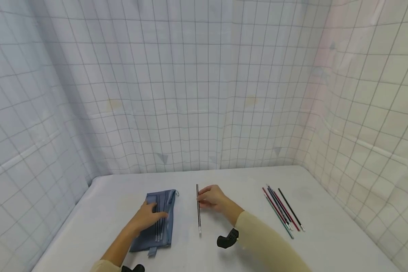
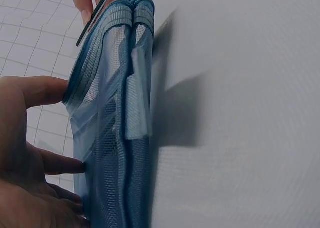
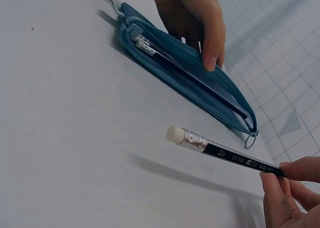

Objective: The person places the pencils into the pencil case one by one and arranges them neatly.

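My right hand point(image 1: 212, 198) pinches a black pencil point(image 1: 198, 217) between thumb and fingers. Its white eraser point(image 3: 175, 134) end points toward me, and silver "HB" lettering shows on the barrel in the right wrist view. To the left lies a blue mesh pencil pouch point(image 1: 168, 230), its zipper side gaping toward the pencil. My left hand point(image 1: 147, 217) rests on the pouch with fingers spread, the thumb point(image 3: 212, 53) touching the edge of the opening. Inside are black pencils point(image 3: 195, 83) with white erasers. The held pencil is apart from the pouch.
At the right of the white table point(image 1: 231, 245) lies a loose group of pencils point(image 1: 282, 207) in red, black, green and dark blue. Gridded white curtains point(image 1: 204, 94) enclose the table at the back and both sides.
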`<action>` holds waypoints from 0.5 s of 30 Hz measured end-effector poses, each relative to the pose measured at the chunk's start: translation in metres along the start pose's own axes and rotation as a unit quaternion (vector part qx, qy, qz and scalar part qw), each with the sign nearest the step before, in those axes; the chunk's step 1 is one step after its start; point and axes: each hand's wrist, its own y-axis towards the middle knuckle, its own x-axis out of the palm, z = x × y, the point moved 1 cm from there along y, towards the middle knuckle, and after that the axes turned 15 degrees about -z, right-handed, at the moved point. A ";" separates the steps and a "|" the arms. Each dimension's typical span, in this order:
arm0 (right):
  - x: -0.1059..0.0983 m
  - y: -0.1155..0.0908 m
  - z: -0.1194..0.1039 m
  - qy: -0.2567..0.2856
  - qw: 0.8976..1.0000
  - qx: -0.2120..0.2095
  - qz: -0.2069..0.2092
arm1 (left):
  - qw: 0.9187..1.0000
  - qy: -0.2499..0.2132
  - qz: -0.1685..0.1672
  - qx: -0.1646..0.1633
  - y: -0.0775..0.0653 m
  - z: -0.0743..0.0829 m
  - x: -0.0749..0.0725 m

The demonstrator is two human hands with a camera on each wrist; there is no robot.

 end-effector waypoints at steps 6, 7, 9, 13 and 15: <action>0.009 0.004 0.001 -0.002 1.000 0.003 0.003 | 1.000 -0.004 -0.004 -0.003 0.002 -0.001 0.001; 0.010 0.004 0.001 -0.002 1.000 0.003 0.004 | 1.000 -0.007 -0.004 -0.004 0.002 -0.001 0.001; 0.012 0.005 0.000 -0.002 1.000 0.002 0.006 | 1.000 -0.010 -0.004 -0.007 0.004 -0.001 0.001; 0.019 0.008 0.001 -0.005 1.000 -0.001 0.001 | 1.000 -0.006 -0.002 -0.015 0.005 0.000 0.001; 0.023 0.009 0.001 -0.008 1.000 -0.003 -0.003 | 1.000 0.000 0.000 -0.017 0.005 0.001 0.001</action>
